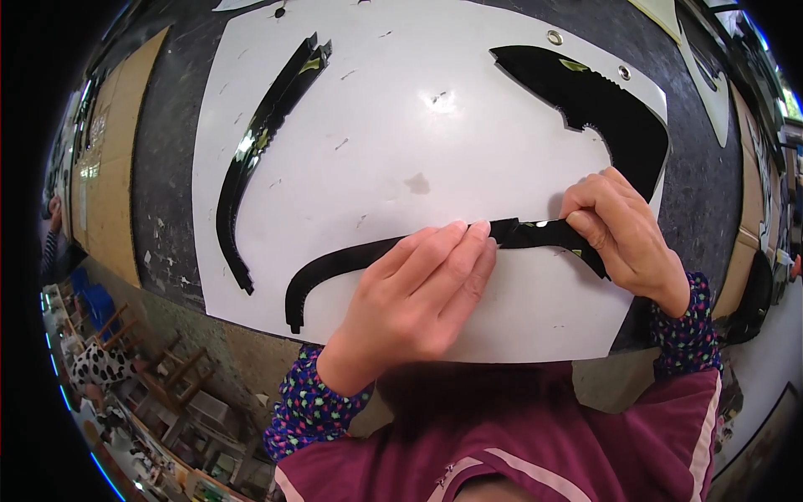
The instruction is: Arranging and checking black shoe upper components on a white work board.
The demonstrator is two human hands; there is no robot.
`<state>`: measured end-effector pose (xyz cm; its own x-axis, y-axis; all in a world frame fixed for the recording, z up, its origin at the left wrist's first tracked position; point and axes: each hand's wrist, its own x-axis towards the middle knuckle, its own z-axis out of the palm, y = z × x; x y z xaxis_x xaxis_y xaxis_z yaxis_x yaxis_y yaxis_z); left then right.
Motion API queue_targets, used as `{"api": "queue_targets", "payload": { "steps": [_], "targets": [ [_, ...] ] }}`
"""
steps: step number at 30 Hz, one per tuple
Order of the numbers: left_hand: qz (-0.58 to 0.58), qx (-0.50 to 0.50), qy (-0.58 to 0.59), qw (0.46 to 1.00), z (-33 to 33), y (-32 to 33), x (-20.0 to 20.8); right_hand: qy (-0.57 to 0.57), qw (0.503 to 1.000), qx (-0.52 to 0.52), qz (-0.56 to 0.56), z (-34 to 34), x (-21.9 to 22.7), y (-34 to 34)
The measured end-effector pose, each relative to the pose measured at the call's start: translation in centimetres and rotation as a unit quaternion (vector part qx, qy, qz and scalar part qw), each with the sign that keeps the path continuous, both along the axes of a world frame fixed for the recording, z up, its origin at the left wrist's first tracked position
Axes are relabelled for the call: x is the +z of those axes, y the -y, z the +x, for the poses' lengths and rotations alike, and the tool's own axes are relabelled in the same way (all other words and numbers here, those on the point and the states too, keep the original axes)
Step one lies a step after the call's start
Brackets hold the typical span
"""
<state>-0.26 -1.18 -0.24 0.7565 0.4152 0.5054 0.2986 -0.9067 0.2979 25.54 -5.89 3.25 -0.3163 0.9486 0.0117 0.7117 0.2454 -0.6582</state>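
Observation:
A curved black strip [347, 258] with small yellow-green marks near its right end lies along the near part of the white sheet [468, 151]. My left hand [418, 293] is closed on its middle, fingertips together at the strip's upper edge. At the right end, my right hand [627, 238] pinches the same strip between thumb and bent fingers. A second curved black strip [242, 176], glossy along its fold, lies apart at the left. Beyond my right hand is a broad black curved piece [606, 105] with a notched edge; its near end is partly hidden by the hand.
The white sheet has metal eyelets [554, 38] at its far right and lies on a dark tabletop [171, 167]. Brown cardboard [113, 159] stands at the left. Wooden stools [180, 376] and another person in spotted clothing [100, 366] are at the lower left.

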Motion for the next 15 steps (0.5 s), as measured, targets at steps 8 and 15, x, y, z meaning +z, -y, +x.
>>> {"api": "queue_targets", "payload": {
  "steps": [8, 15],
  "targets": [
    [0.013, -0.019, 0.005, 1.000, 0.00, -0.11, -0.26, 0.010, 1.000, -0.002, 0.010, -0.10, -0.10, 0.04],
    [0.012, -0.013, 0.004, 1.000, -0.11, -0.14, -0.26, 0.019, 1.000, -0.001, 0.018, -0.24, -0.19, -0.03]
  ]
}}
